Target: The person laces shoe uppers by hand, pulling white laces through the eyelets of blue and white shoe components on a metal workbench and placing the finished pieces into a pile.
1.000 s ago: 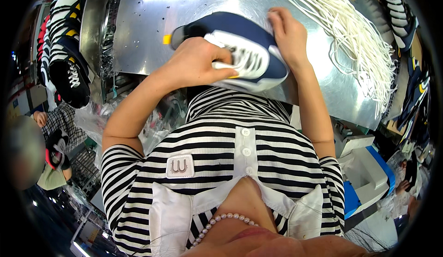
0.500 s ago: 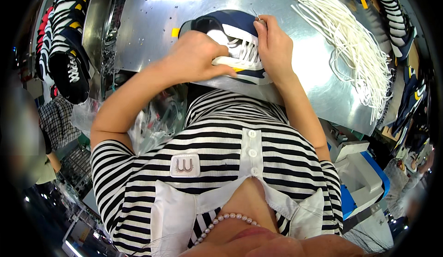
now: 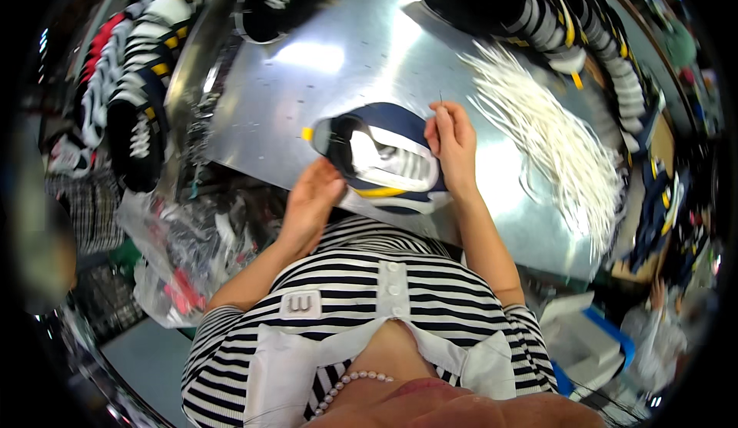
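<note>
At shiny silver metal table's (image 3: 261,116) near edge, navy-&-white low-top shoe (image 3: 382,159) has white laces (image 3: 411,169) across, finish unclear; R hand (image 3: 453,143) pinches thin pointed tool (image 3: 441,96), L hand (image 3: 310,197) by heel, can't tell if gripping.

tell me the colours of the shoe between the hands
The shoe is mainly navy blue and white, with some yellow; it shows best in the head view.
</note>
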